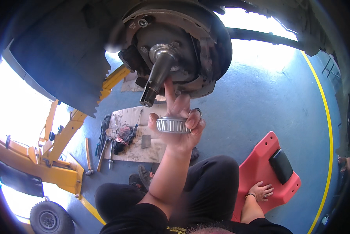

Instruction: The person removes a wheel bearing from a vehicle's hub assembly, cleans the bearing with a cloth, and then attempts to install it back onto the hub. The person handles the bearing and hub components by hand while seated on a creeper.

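I see a shiny silver metal ring with little rollers all around it [174,124]. It sits in my left hand [179,126], held up in the air just under the tip of a grey metal axle pin [158,74]. My fingers [193,121] wrap around the ring's sides and my thumb presses its near side, so the hand is clamped on it. One finger points up and touches the round metal plate near the pin's base. The ring is close to the pin but not on it yet.

The pin sticks out of a big round dark metal brake plate [194,35] under a lifted car.

My right hand [261,191] is well apart from the left one. It lies flat and open on a red plastic creeper board [260,163] on the blue floor [260,101], holding nothing.

To do this well, I think the ring's hole should line up straight with the pin's tip, held level and not tilted. I would push gently and evenly. If it tips, it could jam or slip and fall.

Further out, some tools lie on a piece of brown cardboard [134,152]. A yellow metal lift arm [66,132] stands on the left. A yellow line [330,128] curves across the floor.
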A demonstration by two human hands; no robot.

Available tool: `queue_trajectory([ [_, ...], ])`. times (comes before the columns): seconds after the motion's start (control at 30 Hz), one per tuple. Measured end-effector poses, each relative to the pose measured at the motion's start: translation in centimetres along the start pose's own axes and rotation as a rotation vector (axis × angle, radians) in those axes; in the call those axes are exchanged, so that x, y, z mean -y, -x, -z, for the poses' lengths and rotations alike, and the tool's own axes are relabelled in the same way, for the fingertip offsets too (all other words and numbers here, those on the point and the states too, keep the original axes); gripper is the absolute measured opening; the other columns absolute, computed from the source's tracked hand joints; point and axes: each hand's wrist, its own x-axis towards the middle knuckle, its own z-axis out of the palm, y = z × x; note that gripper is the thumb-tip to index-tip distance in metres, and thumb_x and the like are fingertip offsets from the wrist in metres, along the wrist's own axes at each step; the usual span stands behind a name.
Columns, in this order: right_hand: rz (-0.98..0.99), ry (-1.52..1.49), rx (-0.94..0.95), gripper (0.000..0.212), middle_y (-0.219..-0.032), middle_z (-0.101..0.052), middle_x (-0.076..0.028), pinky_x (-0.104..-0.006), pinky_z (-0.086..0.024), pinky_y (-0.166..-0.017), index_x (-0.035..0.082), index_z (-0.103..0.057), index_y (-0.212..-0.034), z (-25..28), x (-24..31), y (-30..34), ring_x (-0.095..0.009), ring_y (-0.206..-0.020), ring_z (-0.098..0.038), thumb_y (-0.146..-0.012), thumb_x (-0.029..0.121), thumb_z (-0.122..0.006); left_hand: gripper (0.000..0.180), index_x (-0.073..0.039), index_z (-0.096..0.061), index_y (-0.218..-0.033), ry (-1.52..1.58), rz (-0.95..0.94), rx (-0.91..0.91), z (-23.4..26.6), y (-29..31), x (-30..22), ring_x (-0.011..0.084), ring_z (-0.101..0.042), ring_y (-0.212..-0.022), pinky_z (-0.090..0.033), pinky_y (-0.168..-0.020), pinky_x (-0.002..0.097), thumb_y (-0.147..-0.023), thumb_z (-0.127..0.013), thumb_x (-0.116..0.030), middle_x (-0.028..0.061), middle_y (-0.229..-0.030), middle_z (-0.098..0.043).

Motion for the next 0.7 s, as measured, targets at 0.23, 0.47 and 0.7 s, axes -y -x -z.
queue_trajectory([
  [0.23,-0.006,0.037,0.020,0.069,-0.168,-0.024,-0.005,-0.0640,-0.031,-0.114,0.018,-0.034,-0.158,0.1,0.1,-0.1,-0.027,-0.154,-0.024,-0.100,0.053,-0.043,0.096,-0.039,-0.007,-0.164,0.040,0.055,0.158,2.0,-0.6,-0.4,0.0323,-0.069,-0.090,-0.055,-0.071,0.0438,-0.091,-0.069,-0.048,0.0027,-0.117,-0.055],
  [0.47,-0.006,-0.006,0.017,0.069,-0.168,-0.024,-0.006,-0.0641,-0.030,-0.115,0.017,-0.034,-0.159,0.1,0.1,0.0,-0.028,-0.155,-0.022,-0.100,0.052,-0.044,0.094,-0.033,-0.013,-0.164,0.144,0.066,0.155,2.3,-1.5,-0.4,0.0272,-0.069,-0.088,-0.053,-0.071,0.0401,-0.092,-0.073,-0.041,0.0009,-0.113,-0.055],
  [0.7,-0.006,-0.004,0.044,0.070,-0.168,-0.023,-0.006,-0.0642,-0.028,-0.116,0.017,-0.033,-0.159,0.2,0.0,-0.1,-0.028,-0.155,-0.021,-0.100,0.052,-0.044,0.089,-0.027,-0.016,-0.165,0.211,0.058,0.198,2.1,-1.4,0.1,0.0219,-0.068,-0.087,-0.052,-0.069,0.0354,-0.095,-0.071,-0.035,0.0015,-0.109,-0.057],
])
